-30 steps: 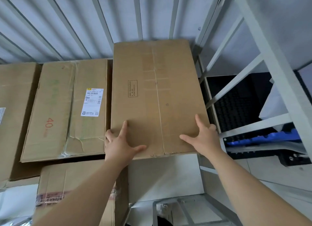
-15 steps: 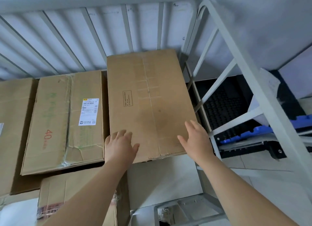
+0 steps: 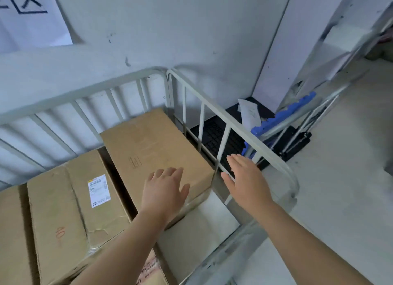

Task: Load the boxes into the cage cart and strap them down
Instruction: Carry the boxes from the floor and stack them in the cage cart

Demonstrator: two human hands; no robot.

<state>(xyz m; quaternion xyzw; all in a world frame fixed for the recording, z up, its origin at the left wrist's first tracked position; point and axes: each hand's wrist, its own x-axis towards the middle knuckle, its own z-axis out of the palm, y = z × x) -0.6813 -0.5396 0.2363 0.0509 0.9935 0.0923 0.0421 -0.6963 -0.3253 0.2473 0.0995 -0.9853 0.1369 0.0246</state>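
Cardboard box (image 3: 155, 155) loaded; left hand (image 3: 163, 193), right hand (image 3: 244, 183) empty

Grey wall (image 3: 191, 29), paper sign (image 3: 32, 14), pale floor (image 3: 340, 199)

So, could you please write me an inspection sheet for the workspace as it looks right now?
Surface: cage cart, pale barred sides, boxes stacked inside.
Job's things: plain box by the cart's right side; labelled box beside it; no strap seen.
Clutter: nothing seen.
Grippers: left hand open over the plain box's near end; right hand open, empty, by the cart's right side.
Cables: nothing seen.
Surroundings: wall, paper sign, blue plastic piece, black mat.
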